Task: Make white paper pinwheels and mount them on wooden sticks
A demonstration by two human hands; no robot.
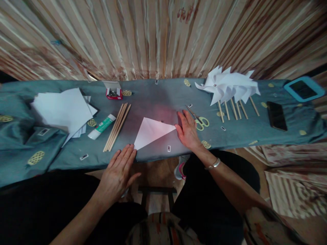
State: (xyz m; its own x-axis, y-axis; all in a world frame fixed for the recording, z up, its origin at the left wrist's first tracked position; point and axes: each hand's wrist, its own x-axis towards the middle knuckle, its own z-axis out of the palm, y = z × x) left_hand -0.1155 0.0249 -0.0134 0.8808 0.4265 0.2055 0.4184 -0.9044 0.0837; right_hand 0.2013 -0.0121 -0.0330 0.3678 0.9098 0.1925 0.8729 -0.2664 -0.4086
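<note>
Paper triangle [152, 132] lies on the cloth-covered surface [153, 95], between the left hand [119, 173] and the right hand [188, 131]; left fingers are straight and together, tips at its near corner, right fingers loosely spread at its right-hand tip, neither closed around it; wooden sticks [117, 127] lie left, scissors [201, 122] right

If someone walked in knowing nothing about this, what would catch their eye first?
Probably the cluster of white paper pinwheels on wooden sticks, lying toward the back right of the cloth-covered table. Next, the folded white paper in the middle, with the left hand at its near corner and the right hand at its right tip. The small red box, open at the back left, adds bright color.
</note>
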